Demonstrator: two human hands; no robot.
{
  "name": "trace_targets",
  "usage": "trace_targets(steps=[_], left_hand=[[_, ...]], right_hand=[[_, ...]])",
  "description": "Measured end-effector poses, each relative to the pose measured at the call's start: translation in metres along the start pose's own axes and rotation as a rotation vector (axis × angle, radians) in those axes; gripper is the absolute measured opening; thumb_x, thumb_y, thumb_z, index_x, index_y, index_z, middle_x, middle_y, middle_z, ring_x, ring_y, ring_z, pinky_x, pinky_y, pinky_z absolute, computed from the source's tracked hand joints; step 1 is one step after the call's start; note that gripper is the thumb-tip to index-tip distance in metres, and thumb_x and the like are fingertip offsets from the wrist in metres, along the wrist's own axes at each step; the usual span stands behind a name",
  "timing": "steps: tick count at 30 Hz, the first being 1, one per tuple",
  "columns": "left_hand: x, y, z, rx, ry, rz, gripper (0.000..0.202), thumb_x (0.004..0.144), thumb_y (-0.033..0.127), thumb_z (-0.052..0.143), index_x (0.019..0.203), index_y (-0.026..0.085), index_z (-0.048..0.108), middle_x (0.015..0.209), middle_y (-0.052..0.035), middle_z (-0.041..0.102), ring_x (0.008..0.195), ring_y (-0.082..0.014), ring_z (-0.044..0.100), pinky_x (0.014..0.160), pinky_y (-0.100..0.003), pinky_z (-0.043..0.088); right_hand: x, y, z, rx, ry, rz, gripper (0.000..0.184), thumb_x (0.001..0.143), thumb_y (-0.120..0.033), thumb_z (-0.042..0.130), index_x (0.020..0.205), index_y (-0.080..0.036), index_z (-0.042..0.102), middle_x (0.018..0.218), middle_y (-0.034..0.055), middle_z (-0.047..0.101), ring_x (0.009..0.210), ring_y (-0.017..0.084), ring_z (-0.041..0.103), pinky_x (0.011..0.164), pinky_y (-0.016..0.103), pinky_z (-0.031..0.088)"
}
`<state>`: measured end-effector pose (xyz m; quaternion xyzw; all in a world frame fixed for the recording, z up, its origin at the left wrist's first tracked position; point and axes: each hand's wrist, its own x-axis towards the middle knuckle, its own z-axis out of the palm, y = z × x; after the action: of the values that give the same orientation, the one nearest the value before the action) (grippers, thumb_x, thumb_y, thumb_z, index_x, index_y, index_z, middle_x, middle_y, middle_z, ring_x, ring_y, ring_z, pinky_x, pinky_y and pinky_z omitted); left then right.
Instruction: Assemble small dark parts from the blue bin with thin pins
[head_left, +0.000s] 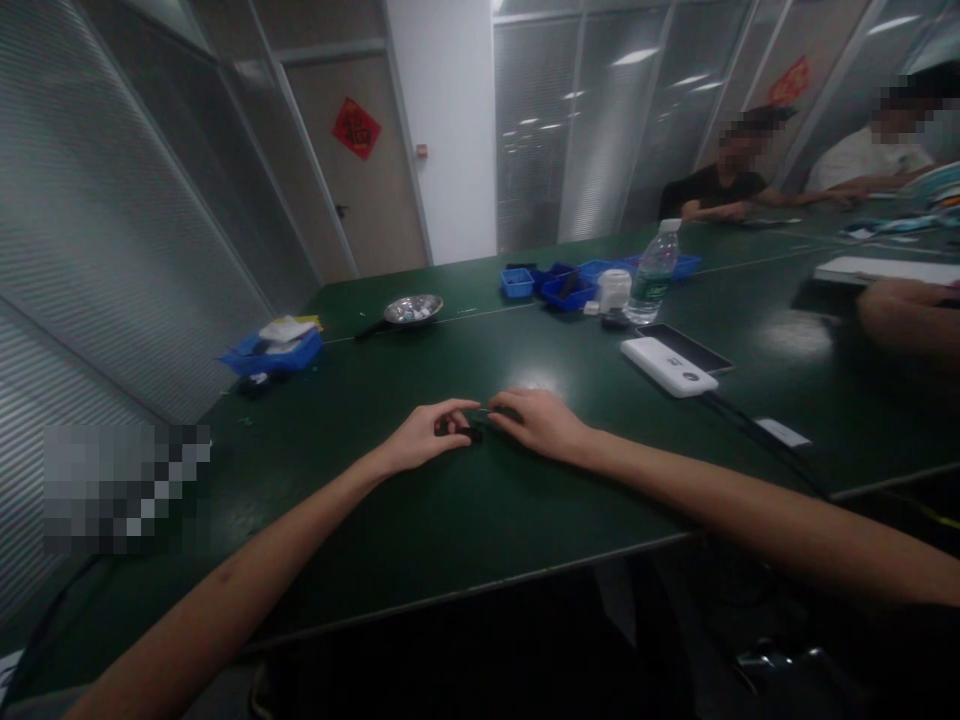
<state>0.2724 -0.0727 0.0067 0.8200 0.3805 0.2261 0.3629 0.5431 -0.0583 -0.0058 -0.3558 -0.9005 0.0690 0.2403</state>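
Note:
My left hand [426,437] rests low over the green table, thumb and fingers closed around a small black piece [472,435]. Its exact kind is too small to tell. Just to the right, my right hand [541,422] is closed on a slim tool with a dark handle [508,412]. A thin, pale, metal-looking tip [485,410] points left from it, close to my left index fingertip. Whether the tip touches the finger or the black piece, I cannot tell. My right fingers hide most of the tool.
A metal pan [413,309] with small bits stands ahead. Blue trays [274,350] sit left and farther back [517,284]. At right are a white power bank [667,366] with cable, a phone [686,347], a water bottle [654,275] and a white jar [615,290]. Other people sit at far right.

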Motion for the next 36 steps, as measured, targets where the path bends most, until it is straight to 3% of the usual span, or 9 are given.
trace_targets(steps=[3, 6, 9, 13, 20, 24, 28, 33, 36], left_hand=[[-0.001, 0.002, 0.0, 0.015, 0.007, -0.004, 0.054, 0.093, 0.033, 0.071, 0.144, 0.021, 0.058, 0.107, -0.0055, 0.071, 0.092, -0.0185, 0.063, 0.082, -0.032, 0.046], [-0.002, 0.003, 0.0, 0.06, 0.0, 0.033, 0.033, 0.095, 0.034, 0.069, 0.124, 0.019, 0.07, 0.108, -0.0063, 0.07, 0.089, -0.0182, 0.063, 0.08, -0.032, 0.047], [-0.005, 0.004, 0.002, 0.136, 0.033, 0.127, 0.021, 0.097, 0.033, 0.067, 0.112, 0.02, 0.074, 0.117, -0.0079, 0.068, 0.102, -0.0214, 0.063, 0.089, -0.036, 0.05], [-0.007, 0.009, 0.006, 0.259, 0.063, 0.238, 0.02, 0.099, 0.028, 0.063, 0.117, 0.024, 0.071, 0.129, -0.007, 0.067, 0.126, -0.0245, 0.055, 0.109, -0.044, 0.043], [-0.008, -0.003, -0.003, 0.421, 0.062, 0.185, 0.028, 0.103, 0.032, 0.057, 0.129, 0.026, 0.067, 0.132, -0.0065, 0.067, 0.128, -0.0253, 0.055, 0.107, -0.046, 0.043], [-0.009, -0.036, -0.033, 0.486, 0.168, 0.086, 0.03, 0.101, 0.038, 0.058, 0.127, 0.026, 0.068, 0.131, -0.0064, 0.067, 0.125, -0.0263, 0.058, 0.106, -0.046, 0.045], [-0.021, -0.083, -0.083, 0.551, 0.285, -0.062, 0.034, 0.098, 0.045, 0.058, 0.122, 0.024, 0.071, 0.129, -0.0081, 0.069, 0.122, -0.0285, 0.06, 0.106, -0.045, 0.047], [-0.061, -0.142, -0.148, 0.7, 0.488, -0.396, 0.038, 0.093, 0.043, 0.059, 0.122, 0.021, 0.071, 0.125, -0.01, 0.072, 0.118, -0.0299, 0.064, 0.105, -0.041, 0.049], [-0.089, -0.167, -0.174, 0.804, 0.583, -0.571, 0.04, 0.093, 0.044, 0.058, 0.124, 0.021, 0.072, 0.124, -0.012, 0.073, 0.116, -0.033, 0.066, 0.102, -0.043, 0.05]], right_hand=[[0.0, 0.001, 0.0, -0.03, 0.004, 0.054, 0.025, 0.104, -0.038, 0.056, 0.116, -0.021, 0.07, 0.101, 0.0073, 0.073, 0.084, 0.02, 0.065, 0.072, 0.029, 0.043], [0.0, 0.001, 0.0, -0.034, 0.008, 0.098, 0.024, 0.103, -0.038, 0.057, 0.115, -0.022, 0.071, 0.104, 0.0071, 0.074, 0.085, 0.02, 0.066, 0.072, 0.03, 0.044], [0.001, 0.0, -0.002, -0.045, 0.011, 0.143, 0.023, 0.103, -0.038, 0.057, 0.114, -0.023, 0.071, 0.104, 0.0069, 0.074, 0.086, 0.021, 0.067, 0.072, 0.03, 0.044], [0.001, -0.001, -0.004, -0.055, -0.004, 0.165, 0.023, 0.103, -0.038, 0.057, 0.112, -0.023, 0.071, 0.102, 0.0063, 0.075, 0.087, 0.021, 0.068, 0.072, 0.029, 0.043], [0.001, -0.002, -0.005, -0.056, -0.015, 0.173, 0.024, 0.103, -0.039, 0.057, 0.114, -0.023, 0.071, 0.104, 0.0066, 0.075, 0.087, 0.021, 0.067, 0.071, 0.029, 0.043], [0.0, -0.001, -0.007, -0.044, -0.027, 0.166, 0.025, 0.103, -0.039, 0.057, 0.115, -0.023, 0.071, 0.103, 0.0066, 0.075, 0.084, 0.02, 0.066, 0.069, 0.029, 0.043], [0.0, -0.001, -0.009, -0.034, -0.022, 0.159, 0.025, 0.103, -0.04, 0.057, 0.116, -0.023, 0.071, 0.103, 0.0062, 0.074, 0.084, 0.02, 0.066, 0.069, 0.029, 0.043], [0.0, 0.0, -0.008, -0.034, -0.029, 0.156, 0.026, 0.103, -0.04, 0.057, 0.115, -0.022, 0.071, 0.101, 0.0065, 0.074, 0.081, 0.019, 0.065, 0.067, 0.03, 0.042], [-0.001, 0.001, -0.007, -0.039, -0.032, 0.155, 0.026, 0.103, -0.041, 0.057, 0.116, -0.023, 0.071, 0.1, 0.0061, 0.074, 0.082, 0.02, 0.065, 0.068, 0.03, 0.042]])
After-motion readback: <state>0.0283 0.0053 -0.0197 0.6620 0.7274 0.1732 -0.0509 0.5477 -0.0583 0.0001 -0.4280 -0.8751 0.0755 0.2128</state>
